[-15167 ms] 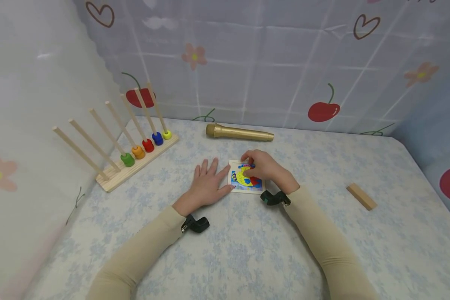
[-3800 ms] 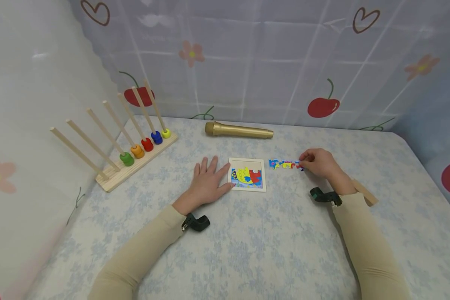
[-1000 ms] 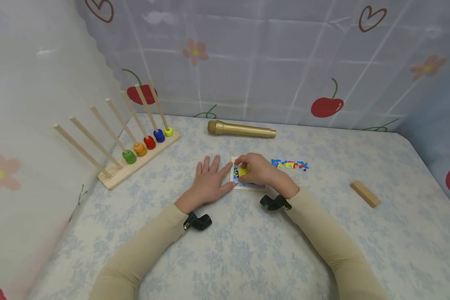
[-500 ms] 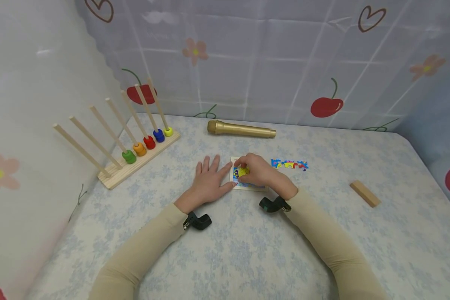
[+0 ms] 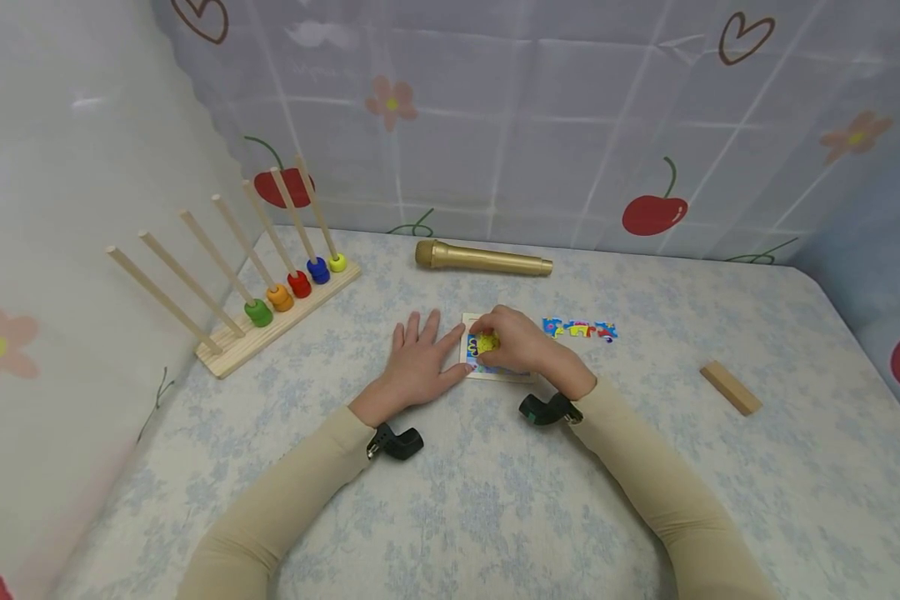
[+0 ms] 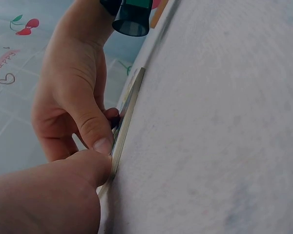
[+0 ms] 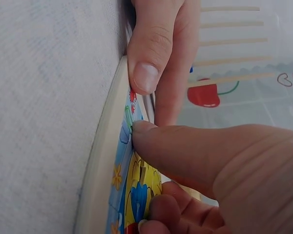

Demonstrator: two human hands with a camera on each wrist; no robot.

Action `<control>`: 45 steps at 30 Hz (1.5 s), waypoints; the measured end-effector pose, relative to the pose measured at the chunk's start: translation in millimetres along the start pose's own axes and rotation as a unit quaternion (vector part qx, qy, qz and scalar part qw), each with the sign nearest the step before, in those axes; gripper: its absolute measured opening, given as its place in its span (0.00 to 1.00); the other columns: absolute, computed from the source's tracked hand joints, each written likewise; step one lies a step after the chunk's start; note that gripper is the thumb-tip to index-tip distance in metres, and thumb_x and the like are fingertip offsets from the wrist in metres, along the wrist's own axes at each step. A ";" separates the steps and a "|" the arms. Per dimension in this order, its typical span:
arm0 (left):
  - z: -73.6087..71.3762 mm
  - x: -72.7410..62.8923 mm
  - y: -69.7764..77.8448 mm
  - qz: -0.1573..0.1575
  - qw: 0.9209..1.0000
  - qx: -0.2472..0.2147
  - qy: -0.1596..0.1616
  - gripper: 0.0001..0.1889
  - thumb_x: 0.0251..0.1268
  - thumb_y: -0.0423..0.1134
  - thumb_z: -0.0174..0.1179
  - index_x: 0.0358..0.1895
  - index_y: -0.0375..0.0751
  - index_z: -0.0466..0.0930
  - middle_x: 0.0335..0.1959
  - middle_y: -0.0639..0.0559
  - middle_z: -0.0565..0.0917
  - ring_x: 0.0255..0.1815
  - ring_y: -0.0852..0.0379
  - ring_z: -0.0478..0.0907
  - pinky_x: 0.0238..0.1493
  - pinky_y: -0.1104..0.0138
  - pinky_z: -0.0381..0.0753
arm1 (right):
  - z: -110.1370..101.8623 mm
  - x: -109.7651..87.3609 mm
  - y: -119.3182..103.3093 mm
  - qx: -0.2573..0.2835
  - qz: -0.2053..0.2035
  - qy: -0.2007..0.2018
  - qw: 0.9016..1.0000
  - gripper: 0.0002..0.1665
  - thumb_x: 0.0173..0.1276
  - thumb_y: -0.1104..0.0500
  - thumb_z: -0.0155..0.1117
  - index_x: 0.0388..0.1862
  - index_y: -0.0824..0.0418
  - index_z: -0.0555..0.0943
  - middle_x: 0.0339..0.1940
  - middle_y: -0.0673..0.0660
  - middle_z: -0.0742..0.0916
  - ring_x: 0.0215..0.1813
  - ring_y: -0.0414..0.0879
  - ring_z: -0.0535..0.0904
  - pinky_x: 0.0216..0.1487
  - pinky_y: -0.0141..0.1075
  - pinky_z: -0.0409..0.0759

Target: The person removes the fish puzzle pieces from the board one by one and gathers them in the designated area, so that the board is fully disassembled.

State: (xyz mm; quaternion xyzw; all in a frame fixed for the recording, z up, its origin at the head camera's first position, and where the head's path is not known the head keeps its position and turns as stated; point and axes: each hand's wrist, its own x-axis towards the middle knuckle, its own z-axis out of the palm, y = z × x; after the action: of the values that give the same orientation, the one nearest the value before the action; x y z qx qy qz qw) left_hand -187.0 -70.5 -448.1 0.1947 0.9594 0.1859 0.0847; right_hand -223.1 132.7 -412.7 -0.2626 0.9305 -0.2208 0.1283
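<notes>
A small wooden tray puzzle (image 5: 523,377) with a colourful fish picture lies on the table between both hands. My left hand (image 5: 418,367) lies flat with fingers spread, its thumb and index finger at the frame's left edge. My right hand (image 5: 521,342) is bent over the tray and covers much of the picture. In the right wrist view its thumb (image 7: 158,139) presses by the blue border, and other fingertips curl against a yellow puzzle piece (image 7: 136,165). Several loose puzzle pieces (image 5: 579,329) lie in a row right of the tray.
A gold toy microphone (image 5: 483,258) lies behind the tray. At the left stands a wooden peg rack (image 5: 270,329) with coloured beads low on its pegs. A wooden block (image 5: 731,387) lies to the right. Printed curtains hang around the table.
Since the earliest frame, the tray's upper pieces have come out into the row at right. My right hand has gone from that row back to the tray; lately it barely moves. Left hand stays.
</notes>
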 end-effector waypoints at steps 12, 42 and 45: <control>-0.3 1.5 -1.2 -0.006 1.000 0.005 0.000 0.36 0.76 0.63 0.49 0.82 0.54 0.57 0.84 0.35 0.47 0.84 0.28 0.35 0.78 0.33 0.40 | -1.9 4.4 5.0 0.021 -0.008 -0.011 1.000 0.23 0.63 0.61 0.74 0.57 0.66 0.83 0.50 0.62 0.83 0.51 0.53 0.79 0.58 0.48 0.79; 2.7 1.4 -2.1 0.001 1.000 -0.001 -0.002 0.37 0.76 0.64 0.48 0.82 0.55 0.57 0.84 0.35 0.47 0.84 0.27 0.35 0.78 0.33 0.40 | 1.4 0.6 16.3 0.090 -0.065 0.012 0.994 0.10 0.70 0.65 0.66 0.46 0.57 0.76 0.41 0.59 0.85 0.33 0.46 0.75 0.41 0.41 0.75; 2.4 1.4 -1.8 0.001 1.000 -0.001 0.000 0.37 0.76 0.64 0.49 0.82 0.55 0.58 0.84 0.34 0.47 0.84 0.27 0.36 0.78 0.33 0.40 | -0.9 -0.4 17.7 0.110 -0.059 0.010 0.992 0.08 0.72 0.65 0.64 0.45 0.58 0.75 0.38 0.59 0.85 0.29 0.45 0.75 0.38 0.39 0.74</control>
State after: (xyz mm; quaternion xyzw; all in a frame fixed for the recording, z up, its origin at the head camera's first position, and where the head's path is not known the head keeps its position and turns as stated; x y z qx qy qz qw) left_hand -188.3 -70.6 -451.2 0.1953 0.9591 0.1867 0.0843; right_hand -230.7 146.7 -420.3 -0.2990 0.8846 -0.3318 0.1341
